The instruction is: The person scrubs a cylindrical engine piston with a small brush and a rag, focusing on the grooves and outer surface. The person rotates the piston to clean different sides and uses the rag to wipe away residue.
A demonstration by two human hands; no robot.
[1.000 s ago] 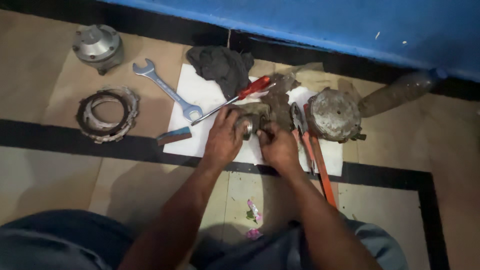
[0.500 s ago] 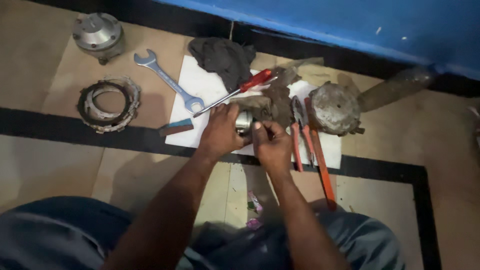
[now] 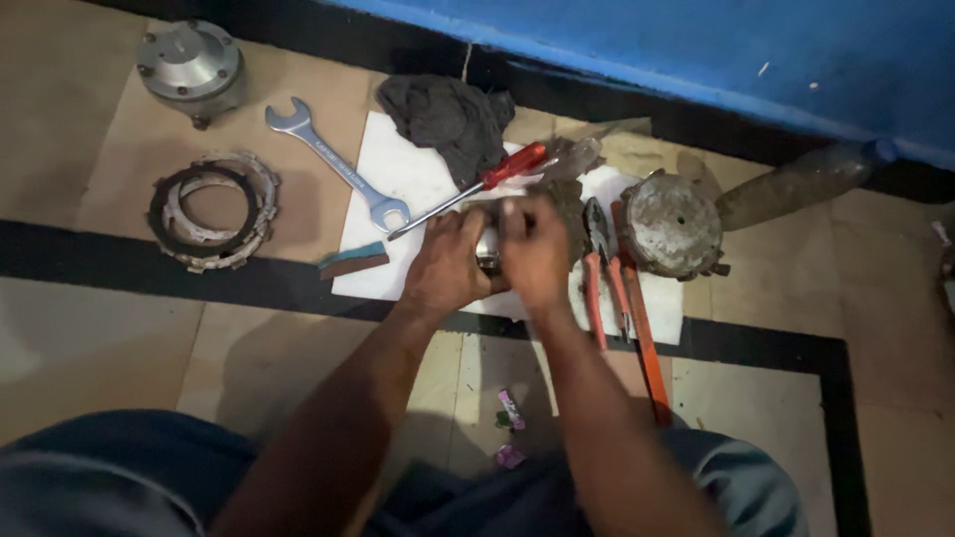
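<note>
Both of my hands are closed around one small dirty metal part [image 3: 487,249] over a white sheet [image 3: 408,179] on the floor. My left hand [image 3: 446,267] grips it from the left, my right hand [image 3: 537,254] from the right and top. Only a shiny sliver of the part shows between the fingers. A red-handled screwdriver [image 3: 487,181] lies just beyond my hands, its tip pointing left. Orange-handled pliers [image 3: 600,261] lie right beside my right hand.
A grimy round housing [image 3: 676,224] sits right of the pliers. A dark rag [image 3: 448,114], an open-ended spanner [image 3: 333,164], a stack of clutch rings [image 3: 211,209] and a grey metal cover [image 3: 189,65] lie to the left. A dusty bottle [image 3: 796,179] rests by the blue wall.
My hands have drawn closer together over the part, the right hand now covering its top. The view has shifted slightly so the floor items sit lower and further right.
</note>
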